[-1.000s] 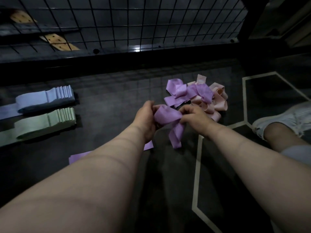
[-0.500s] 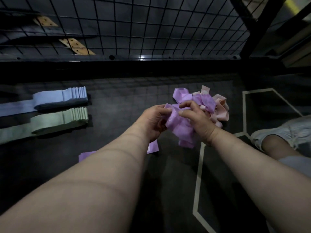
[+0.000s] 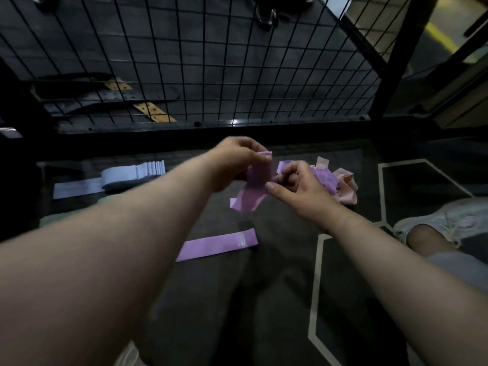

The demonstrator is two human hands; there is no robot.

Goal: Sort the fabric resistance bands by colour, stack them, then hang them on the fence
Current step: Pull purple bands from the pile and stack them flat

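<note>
Dark matting (image 3: 264, 299) below the black wire-mesh fence (image 3: 211, 62): left hand (image 3: 232, 161) and right hand (image 3: 299, 190) pinch one twisted purple fabric band (image 3: 253, 190); loosely held, it could slip and fall crumpled.

Two hands (image 3: 232, 161) (image 3: 299, 190), one held purple band (image 3: 257, 180), one flat purple band (image 3: 216, 245)

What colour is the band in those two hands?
The held band is purple; head view shows it.

Wire fence (image 3: 211, 75) beyond bare floor (image 3: 211, 299)
</note>
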